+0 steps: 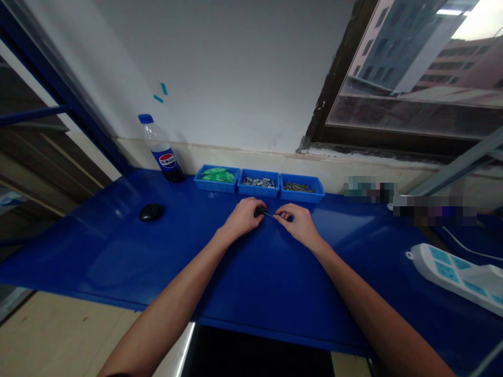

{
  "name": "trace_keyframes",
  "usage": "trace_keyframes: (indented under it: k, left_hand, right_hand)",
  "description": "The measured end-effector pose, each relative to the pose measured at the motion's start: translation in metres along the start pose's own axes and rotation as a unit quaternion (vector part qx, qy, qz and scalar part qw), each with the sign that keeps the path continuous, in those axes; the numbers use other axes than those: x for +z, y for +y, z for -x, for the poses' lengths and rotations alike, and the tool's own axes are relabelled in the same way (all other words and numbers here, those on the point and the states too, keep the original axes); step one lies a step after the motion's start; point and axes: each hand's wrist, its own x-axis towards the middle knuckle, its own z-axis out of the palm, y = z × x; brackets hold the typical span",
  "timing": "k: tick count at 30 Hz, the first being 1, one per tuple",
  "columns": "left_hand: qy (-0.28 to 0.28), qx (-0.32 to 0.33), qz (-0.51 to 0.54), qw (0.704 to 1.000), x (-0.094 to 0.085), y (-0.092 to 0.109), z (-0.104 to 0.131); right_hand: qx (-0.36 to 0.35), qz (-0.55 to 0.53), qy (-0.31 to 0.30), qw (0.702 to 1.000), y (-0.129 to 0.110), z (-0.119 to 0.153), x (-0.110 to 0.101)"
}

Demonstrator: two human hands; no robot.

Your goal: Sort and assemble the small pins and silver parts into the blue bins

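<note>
Near the middle of the blue table (251,283), my left hand (245,213) is closed on a small dark object (259,211), mostly hidden by the fingers. A thin dark piece (269,214) sticks out from it to the right. The fingertips of my right hand (295,220) pinch the far end of that piece. Just behind my hands stand three blue trays: the left one (216,186) holds green items, the middle one (257,191) small grey metal cylinders, and the right one (302,197) brownish, screw-like pieces.
A bottle with dark drink (167,159) stands at the back left by the wall. A black mouse-like object (151,212) lies left of my hands. On the right is a white power strip (456,272) near a cable; blurred items sit behind it.
</note>
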Motion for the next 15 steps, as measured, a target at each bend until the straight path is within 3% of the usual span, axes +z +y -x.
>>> trace_keyframes:
  k: [6, 10, 15]
  left_hand:
    - [-0.010, 0.006, -0.033, 0.999, -0.008, -0.010, 0.000]
    - [-0.029, 0.040, 0.017, 0.999, -0.012, -0.015, 0.001]
    - [0.052, 0.027, 0.115, 0.992, -0.007, -0.005, -0.001]
  right_hand:
    - [0.025, -0.059, 0.024, 0.998, 0.000, -0.001, 0.011]
    - [0.024, -0.054, 0.035, 0.998, -0.001, 0.001, 0.010]
    - [0.074, -0.155, 0.041, 0.984, -0.003, -0.001, 0.008]
